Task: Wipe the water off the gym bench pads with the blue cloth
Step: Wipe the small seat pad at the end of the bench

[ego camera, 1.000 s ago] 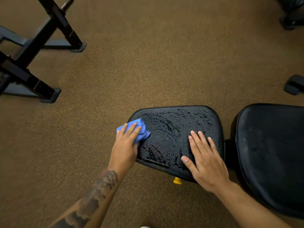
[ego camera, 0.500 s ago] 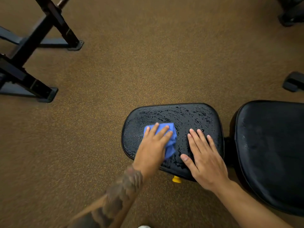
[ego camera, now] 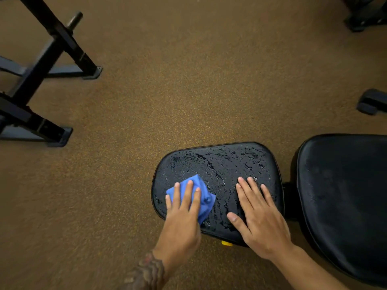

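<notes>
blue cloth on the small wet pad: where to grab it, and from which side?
Probably the crumpled fold of the blue cloth that sticks out right of the left hand, pinched from above. That part stands raised and bare, while the rest lies flat under straight fingers on the wet pad. The right hand lies flat on the pad further right, so come straight down.

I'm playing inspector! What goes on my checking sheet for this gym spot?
Surface: small pad is wet, with beads and streaks across it.
Job's things: blue cloth on the small pad's near-left part; big pad to the right looks mostly dry.
Clutter: yellow knob under the small pad's near edge.
Grippers: left hand flat on the blue cloth; right hand flat on the small pad.
Cables: nothing seen.
Surroundings: brown floor; black rack at far left.
</notes>
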Demonstrator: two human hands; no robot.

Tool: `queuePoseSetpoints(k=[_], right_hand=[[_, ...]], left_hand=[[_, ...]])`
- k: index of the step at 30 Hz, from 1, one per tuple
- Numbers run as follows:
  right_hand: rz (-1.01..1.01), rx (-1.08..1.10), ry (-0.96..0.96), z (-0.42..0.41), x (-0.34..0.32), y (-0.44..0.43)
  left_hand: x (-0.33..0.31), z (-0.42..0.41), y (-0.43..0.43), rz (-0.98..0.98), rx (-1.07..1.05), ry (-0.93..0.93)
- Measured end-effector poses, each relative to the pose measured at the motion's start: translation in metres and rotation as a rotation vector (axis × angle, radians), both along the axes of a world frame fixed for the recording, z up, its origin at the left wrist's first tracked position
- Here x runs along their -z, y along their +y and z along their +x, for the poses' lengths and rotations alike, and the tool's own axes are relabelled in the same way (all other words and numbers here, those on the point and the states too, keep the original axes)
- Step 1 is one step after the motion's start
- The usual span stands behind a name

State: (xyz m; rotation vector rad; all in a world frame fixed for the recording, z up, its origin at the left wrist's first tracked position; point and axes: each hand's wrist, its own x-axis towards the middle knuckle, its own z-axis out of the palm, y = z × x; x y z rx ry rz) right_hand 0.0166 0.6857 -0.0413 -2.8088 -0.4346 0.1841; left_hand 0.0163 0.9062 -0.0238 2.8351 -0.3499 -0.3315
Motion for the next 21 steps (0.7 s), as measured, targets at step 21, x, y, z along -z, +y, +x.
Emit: queuePoseSetpoints(k=[21], right_hand=[[0.033, 0.020, 0.010, 0.001, 0.001, -0.002]], left_hand=[[0.019, 0.089, 0.041, 0.075, -0.126, -0.097]])
